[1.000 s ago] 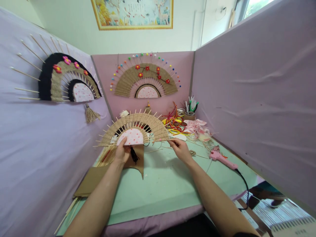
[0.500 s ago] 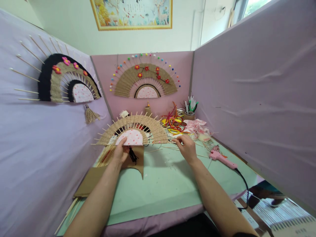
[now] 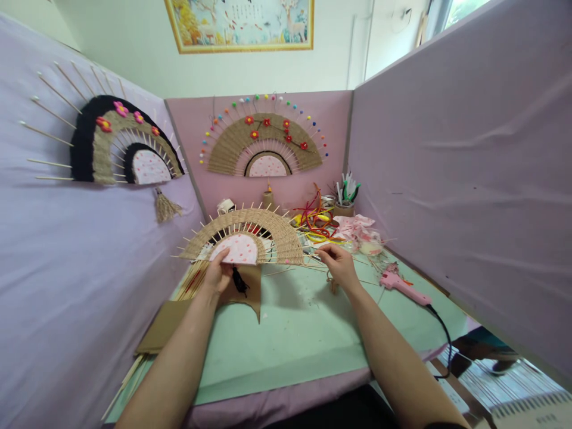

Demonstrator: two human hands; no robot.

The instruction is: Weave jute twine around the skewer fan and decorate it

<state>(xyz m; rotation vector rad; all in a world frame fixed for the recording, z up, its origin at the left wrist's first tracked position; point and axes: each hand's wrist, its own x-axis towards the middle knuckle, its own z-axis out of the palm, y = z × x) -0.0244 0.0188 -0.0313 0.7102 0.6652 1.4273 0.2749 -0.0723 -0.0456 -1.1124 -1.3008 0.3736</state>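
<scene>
My left hand [image 3: 218, 275] grips a half-round woven fan [image 3: 286, 238] by its flat lower edge, thumb over the pink dotted centre [image 3: 236, 248]. Thin sticks radiate through the tan weave and poke out past its outer rim. Just below the centre hangs a black tassel [image 3: 240, 281]. Off the fan's right end, my right hand [image 3: 337, 264] is closed in a pinch; a looped tan cord [image 3: 332, 283] dangles under it. Its exact grip point between the fingertips is too small to make out.
On the mint-green table [image 3: 286, 351] lie brown cardboard [image 3: 161, 328], thin sticks and a pink glue gun [image 3: 406, 288] with a black cable. Coloured pipe cleaners [image 3: 315, 217] and a tool pot [image 3: 344, 208] stand behind. Finished fans [image 3: 268, 137] hang on the partitions.
The fan has tilted slightly, its right end a little lower. My right hand has shifted slightly right, and the tan cord now shows hanging beneath it. My left hand keeps its hold.
</scene>
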